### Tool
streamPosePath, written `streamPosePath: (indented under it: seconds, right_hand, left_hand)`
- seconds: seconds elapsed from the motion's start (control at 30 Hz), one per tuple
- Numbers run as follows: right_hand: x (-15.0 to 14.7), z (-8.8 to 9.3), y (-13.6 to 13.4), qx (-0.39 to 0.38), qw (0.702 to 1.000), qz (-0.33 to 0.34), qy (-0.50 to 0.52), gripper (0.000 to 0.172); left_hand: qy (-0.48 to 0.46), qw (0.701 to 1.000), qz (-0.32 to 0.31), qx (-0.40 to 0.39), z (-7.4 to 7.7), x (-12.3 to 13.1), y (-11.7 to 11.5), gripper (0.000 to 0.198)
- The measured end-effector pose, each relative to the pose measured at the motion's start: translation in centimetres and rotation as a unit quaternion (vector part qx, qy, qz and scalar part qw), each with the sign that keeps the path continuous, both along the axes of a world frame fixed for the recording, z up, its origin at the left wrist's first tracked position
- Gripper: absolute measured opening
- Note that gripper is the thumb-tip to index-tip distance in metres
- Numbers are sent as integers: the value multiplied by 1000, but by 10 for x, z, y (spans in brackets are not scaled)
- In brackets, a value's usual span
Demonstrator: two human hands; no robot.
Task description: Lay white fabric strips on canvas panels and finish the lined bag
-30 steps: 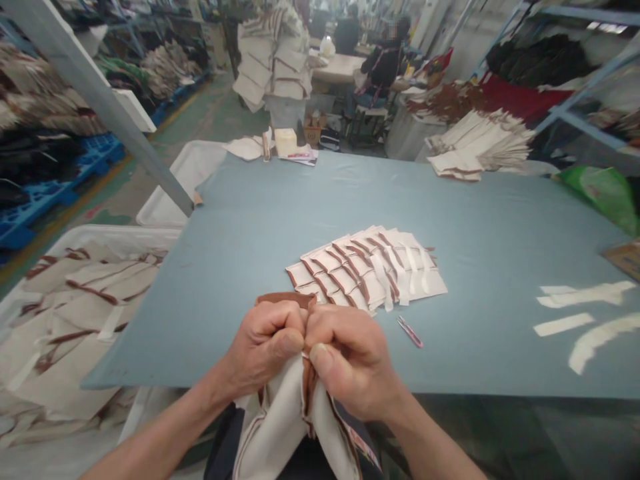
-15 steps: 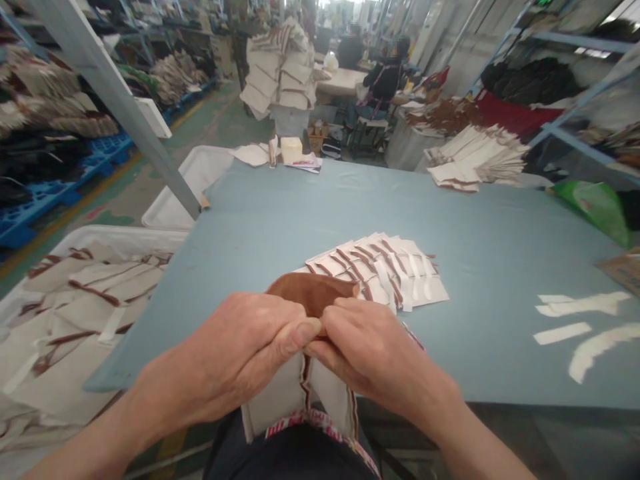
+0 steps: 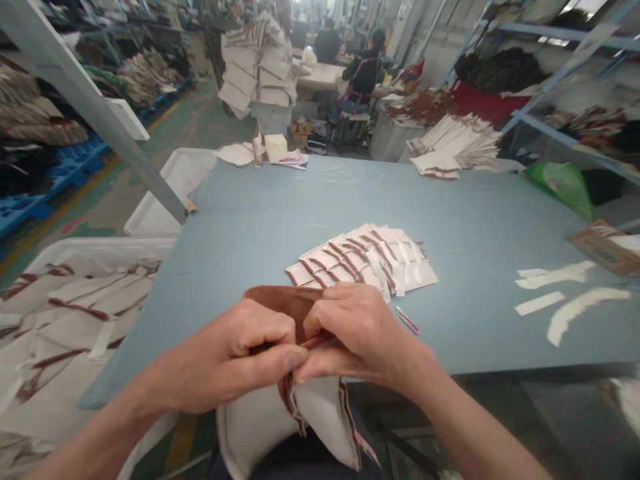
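Canvas is pinched between both hands in the head view. A cream pouch (image 3: pixel 260 427) with brown trim is held at the near edge of the blue-grey table (image 3: pixel 300 200). Its brown upper part is raised just above the tabletop, and its cream body is hung below the edge, over the lap. The left hand (image 3: pixel 240 353) is closed on the pouch, with the thumb laid along the brown seam against the curled fingers. The right hand (image 3: pixel 355 333) is likewise clamped on it, fingers folded over the brown top. The two hands are pressed together at the thumbs.

Just beyond the right hand, a fanned stack of cut pieces (image 3: pixel 365 260), cream with brown bands and white strips, is spread flat on the table. Small pink thread snips (image 3: pixel 409 321) are laid between that stack and the right hand, apart from both. Loose white strips (image 3: pixel 555 293) are scattered well to the right, near a cardboard box (image 3: pixel 600 243) at the table's edge. A green bag (image 3: pixel 560 183) and a further pile of cream pieces (image 3: pixel 450 147) are seen at the far right side.

To the left of the table, a white bin (image 3: pixel 100 248) is filled with similar cream pieces. A seated person (image 3: pixel 360 73) is seen at another table far behind.
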State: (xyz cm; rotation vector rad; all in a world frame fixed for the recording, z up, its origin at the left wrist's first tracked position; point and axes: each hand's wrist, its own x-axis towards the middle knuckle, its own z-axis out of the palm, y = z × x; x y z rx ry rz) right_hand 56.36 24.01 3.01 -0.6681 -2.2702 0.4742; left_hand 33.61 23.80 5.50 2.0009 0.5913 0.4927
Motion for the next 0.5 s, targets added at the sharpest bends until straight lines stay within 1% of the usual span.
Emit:
streamPosePath:
  seconds: [0.1, 0.17, 0.2, 0.3, 0.43, 0.5]
  right_hand:
    - [7, -11, 0, -103, 994, 10, 46, 69]
    - [12, -15, -4, -144, 987, 3, 69, 70]
    - [13, -16, -8, -146, 986, -1, 75, 68]
    - [13, -11, -19, -136, 988, -10, 66, 52]
    - [7, 2, -28, -143, 988, -30, 53, 24]
    - [4, 8, -31, -145, 987, -36, 56, 21]
  left_hand:
    - [37, 993, 7, 116, 9, -11, -11, 37]
    - [45, 987, 6, 155, 13, -19, -16, 35]
    - [46, 985, 6, 166, 13, -23, -18, 34]
    - [40, 981, 25, 191, 9, -35, -16, 34]
    - [12, 974, 80, 211, -4, -51, -5, 34]
    - [11, 976, 80, 200, -10, -56, 1, 40]
